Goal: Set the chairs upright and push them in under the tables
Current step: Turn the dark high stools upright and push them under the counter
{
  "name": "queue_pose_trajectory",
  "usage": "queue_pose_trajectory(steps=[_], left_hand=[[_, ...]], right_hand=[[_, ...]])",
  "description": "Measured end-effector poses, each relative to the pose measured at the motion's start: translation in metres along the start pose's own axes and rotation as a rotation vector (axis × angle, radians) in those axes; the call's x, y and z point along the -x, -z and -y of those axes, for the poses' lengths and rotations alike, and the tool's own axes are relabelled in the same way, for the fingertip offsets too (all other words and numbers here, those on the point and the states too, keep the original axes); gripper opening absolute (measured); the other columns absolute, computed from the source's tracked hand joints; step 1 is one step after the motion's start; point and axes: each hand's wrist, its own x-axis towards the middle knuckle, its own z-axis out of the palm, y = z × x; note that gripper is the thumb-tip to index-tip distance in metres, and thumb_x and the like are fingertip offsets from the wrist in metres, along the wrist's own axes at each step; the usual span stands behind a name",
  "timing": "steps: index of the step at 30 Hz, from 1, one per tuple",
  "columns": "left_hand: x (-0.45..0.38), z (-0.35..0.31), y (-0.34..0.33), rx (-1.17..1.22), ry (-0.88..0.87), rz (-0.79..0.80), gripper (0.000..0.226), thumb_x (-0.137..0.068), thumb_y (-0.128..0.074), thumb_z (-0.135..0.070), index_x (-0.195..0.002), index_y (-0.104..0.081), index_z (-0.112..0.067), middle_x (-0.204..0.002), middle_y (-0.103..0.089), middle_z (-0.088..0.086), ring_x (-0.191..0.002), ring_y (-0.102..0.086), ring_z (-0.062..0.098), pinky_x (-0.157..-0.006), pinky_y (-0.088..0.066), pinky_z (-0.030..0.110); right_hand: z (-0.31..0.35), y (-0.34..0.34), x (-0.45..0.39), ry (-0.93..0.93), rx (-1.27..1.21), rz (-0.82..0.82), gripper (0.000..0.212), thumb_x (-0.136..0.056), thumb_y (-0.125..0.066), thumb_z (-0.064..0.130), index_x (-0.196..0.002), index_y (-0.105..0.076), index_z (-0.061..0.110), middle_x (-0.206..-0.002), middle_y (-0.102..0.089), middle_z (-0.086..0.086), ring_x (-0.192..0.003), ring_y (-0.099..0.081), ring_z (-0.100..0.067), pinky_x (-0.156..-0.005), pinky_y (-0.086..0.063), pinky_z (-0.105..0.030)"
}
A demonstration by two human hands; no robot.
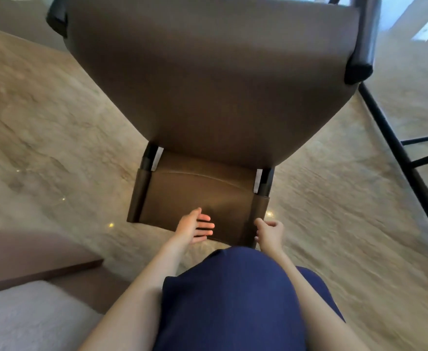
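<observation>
Chair (207,84): it is lying tipped on the floor (55,122) straight ahead of you, its backrest (197,201) pointing toward you and its seat underside filling the upper view

Left hand (193,228): you are holding it open, fingers straight and spread, at the backrest's near edge; actual contact is hard to judge

Right hand (270,233): you are curling its fingers round the backrest's near right corner, gripping it

Looks: brown upholstery, smooth and matte; black legs with blunt capped feet are sticking out at the top left and right; two dark posts are joining backrest to seat

Hidden or unclear: the seat's far edge is running out of view at the top; your blue clothing is covering part of the backrest's near edge; a black frame (397,148) is standing at the right, only partly seen; motion blur is softening the floor
</observation>
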Motion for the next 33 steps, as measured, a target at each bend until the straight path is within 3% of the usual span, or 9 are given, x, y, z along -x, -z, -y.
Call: queue_pose_trajectory(steps=[4, 8, 14, 17, 20, 22, 25, 29, 33], left_hand=[[-0.017, 0.029, -0.003, 0.098, 0.128, -0.007, 0.036, -0.103, -0.036, -0.031, -0.089, -0.058, -0.006, -0.087, -0.066, 0.014, -0.080, -0.063, 0.027, -0.089, -0.047, 0.043], [-0.025, 0.050, -0.002, 0.111, 0.221, -0.002, 0.032, -0.103, -0.036, -0.026, -0.105, -0.055, 0.000, -0.099, -0.066, 0.018, -0.091, -0.063, 0.029, -0.085, -0.048, 0.042], [-0.026, 0.054, -0.008, 0.428, 0.290, 0.028, 0.040, -0.104, -0.038, -0.020, -0.131, -0.041, 0.010, -0.133, -0.050, 0.031, -0.126, -0.048, 0.041, -0.104, -0.039, 0.046], [-0.026, 0.059, -0.016, 0.510, 0.260, -0.048, 0.042, -0.102, -0.041, -0.017, -0.137, -0.035, 0.005, -0.127, -0.053, 0.033, -0.119, -0.054, 0.042, -0.096, -0.044, 0.046], [-0.029, 0.060, -0.012, 0.565, 0.156, -0.291, 0.035, -0.100, -0.047, -0.015, -0.133, -0.043, -0.003, -0.100, -0.059, 0.020, -0.085, -0.061, 0.028, -0.075, -0.051, 0.036], [-0.031, 0.054, -0.003, 0.713, 0.099, -0.398, 0.038, -0.099, -0.049, -0.014, -0.135, -0.046, -0.001, -0.105, -0.058, 0.016, -0.093, -0.060, 0.023, -0.081, -0.051, 0.032], [-0.030, 0.042, 0.007, 1.004, 0.119, -0.366, 0.046, -0.099, -0.047, -0.019, -0.142, -0.041, -0.002, -0.140, -0.045, 0.012, -0.135, -0.040, 0.023, -0.112, -0.033, 0.034], [-0.035, 0.034, 0.010, 1.173, 0.222, -0.284, 0.041, -0.093, -0.052, -0.019, -0.133, -0.052, -0.010, -0.121, -0.058, 0.007, -0.119, -0.052, 0.023, -0.105, -0.039, 0.037], [-0.035, 0.027, 0.015, 1.177, 0.248, -0.163, 0.038, -0.084, -0.063, -0.020, -0.121, -0.060, -0.010, -0.122, -0.062, 0.015, -0.110, -0.059, 0.034, -0.090, -0.046, 0.046]], right_hand=[[-0.018, -0.002, -0.004, 0.033, 0.192, -0.028, 0.052, -0.086, -0.068, 0.026, -0.130, -0.047, 0.009, -0.129, -0.051, -0.013, -0.109, -0.054, -0.028, -0.075, -0.038, -0.029], [-0.027, -0.014, -0.013, 0.081, 0.234, 0.037, 0.049, -0.086, -0.070, 0.031, -0.124, -0.050, 0.008, -0.118, -0.059, -0.008, -0.099, -0.057, -0.024, -0.078, -0.041, -0.030], [-0.026, -0.023, -0.028, 0.026, 0.216, 0.075, 0.051, -0.079, -0.078, 0.033, -0.118, -0.057, 0.007, -0.113, -0.063, -0.012, -0.100, -0.062, -0.031, -0.089, -0.053, -0.048], [-0.026, -0.018, -0.034, 0.011, 0.164, 0.106, 0.048, -0.080, -0.077, 0.032, -0.117, -0.056, 0.009, -0.109, -0.065, -0.010, -0.097, -0.064, -0.029, -0.089, -0.054, -0.050], [-0.027, -0.016, -0.036, -0.005, 0.176, 0.116, 0.047, -0.081, -0.076, 0.033, -0.116, -0.056, 0.009, -0.108, -0.065, -0.010, -0.095, -0.065, -0.029, -0.086, -0.055, -0.050], [-0.027, -0.016, -0.037, -0.012, 0.183, 0.125, 0.046, -0.082, -0.075, 0.033, -0.116, -0.056, 0.009, -0.108, -0.066, -0.010, -0.094, -0.065, -0.029, -0.086, -0.056, -0.049], [-0.028, -0.017, -0.043, -0.035, 0.169, 0.129, 0.045, -0.082, -0.075, 0.031, -0.114, -0.054, 0.009, -0.108, -0.064, -0.011, -0.096, -0.064, -0.031, -0.087, -0.054, -0.052], [-0.029, -0.016, -0.046, -0.058, 0.145, 0.154, 0.046, -0.082, -0.076, 0.030, -0.115, -0.052, 0.008, -0.109, -0.064, -0.013, -0.097, -0.064, -0.033, -0.087, -0.054, -0.053], [-0.020, -0.016, -0.032, -0.062, 0.229, 0.093, 0.048, -0.081, -0.076, 0.035, -0.110, -0.054, 0.005, -0.109, -0.061, -0.012, -0.097, -0.061, -0.030, -0.085, -0.054, -0.046]])
